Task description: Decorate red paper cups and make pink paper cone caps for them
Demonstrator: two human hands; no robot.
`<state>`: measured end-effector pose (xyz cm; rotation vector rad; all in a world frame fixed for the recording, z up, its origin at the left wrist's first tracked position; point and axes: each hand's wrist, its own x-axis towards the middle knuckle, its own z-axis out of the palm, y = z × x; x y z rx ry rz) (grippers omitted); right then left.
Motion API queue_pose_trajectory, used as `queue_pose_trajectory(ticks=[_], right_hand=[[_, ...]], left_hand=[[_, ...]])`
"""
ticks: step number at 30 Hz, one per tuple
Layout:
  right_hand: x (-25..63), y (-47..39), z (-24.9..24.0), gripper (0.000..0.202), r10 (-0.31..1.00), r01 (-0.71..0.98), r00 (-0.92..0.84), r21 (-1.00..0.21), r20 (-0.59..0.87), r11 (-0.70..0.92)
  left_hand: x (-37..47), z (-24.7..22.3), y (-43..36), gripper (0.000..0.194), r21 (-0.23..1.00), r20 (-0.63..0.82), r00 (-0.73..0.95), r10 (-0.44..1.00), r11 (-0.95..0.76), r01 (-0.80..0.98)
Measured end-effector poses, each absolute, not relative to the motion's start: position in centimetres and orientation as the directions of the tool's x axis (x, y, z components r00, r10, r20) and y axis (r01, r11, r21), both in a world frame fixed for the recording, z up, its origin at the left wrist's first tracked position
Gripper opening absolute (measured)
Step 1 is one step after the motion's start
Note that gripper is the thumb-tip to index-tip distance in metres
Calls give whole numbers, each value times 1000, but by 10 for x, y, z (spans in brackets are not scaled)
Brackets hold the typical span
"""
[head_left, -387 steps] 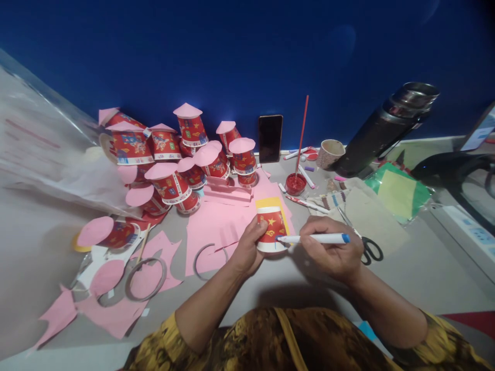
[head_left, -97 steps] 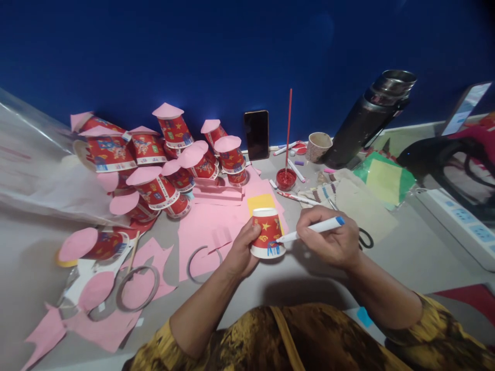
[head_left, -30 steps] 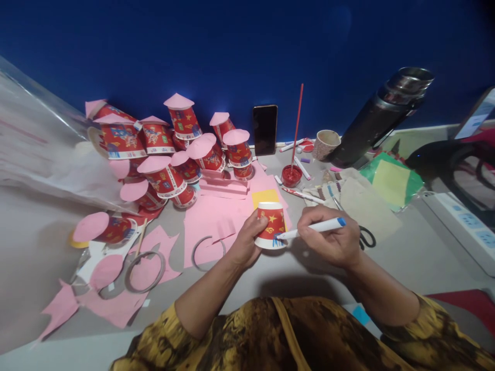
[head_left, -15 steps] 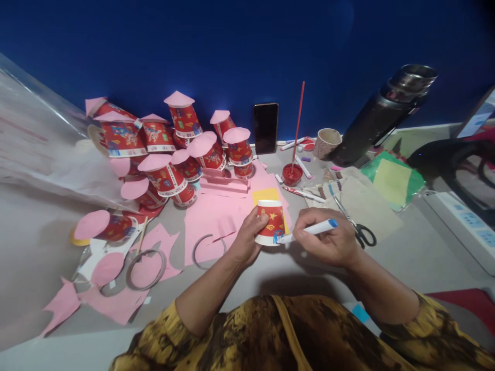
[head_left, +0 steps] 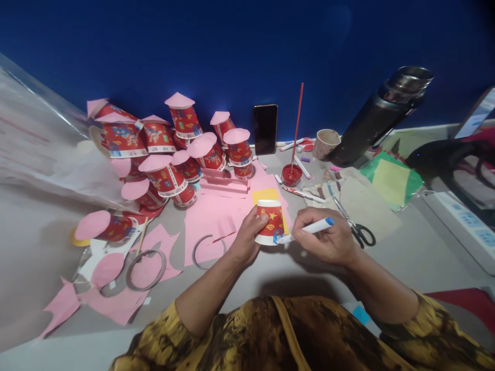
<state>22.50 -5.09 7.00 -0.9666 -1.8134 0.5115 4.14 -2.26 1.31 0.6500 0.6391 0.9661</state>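
Note:
A red paper cup (head_left: 271, 219) with a gold star and white bands is upside down in my left hand (head_left: 248, 236), thumb on its side. My right hand (head_left: 327, 238) grips a white marker (head_left: 311, 227) with a blue end, its tip at the blue drawing near the cup's lower white band. Beneath the cup lie a yellow paper (head_left: 265, 195) and pink sheets (head_left: 204, 216). Many red cups with pink paper cone tops, one being this cup (head_left: 184, 121), stand stacked at the back left.
Scissors (head_left: 363, 234) lie right of my right hand. Behind are a red pot (head_left: 292, 175) with a thin stick, a phone (head_left: 265, 129), a small paper cup (head_left: 327, 143) and a black flask (head_left: 377, 121). Tape rings (head_left: 146, 270) and pink scraps lie left; a power strip (head_left: 462, 226) is far right.
The marker's blue end has shifted slightly left and down with my right hand. My left hand and its cup look almost unchanged.

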Motion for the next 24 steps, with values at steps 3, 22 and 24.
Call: queue_pose_trajectory(ticks=[3,22,24], right_hand=[[227,-52,68,13,810,397,-130,-719,571,570],[227,-51,69,12,786,400,-152,-690,599,603],[226,-51,69,12,788,408,-143,-690,599,598]], left_hand=[[41,11,-23,55,739,-216,422,881,430,-518],[41,11,-23,54,734,-205,442,873,436,-521],[41,10,-23,54,734,-206,437,876,433,-523]])
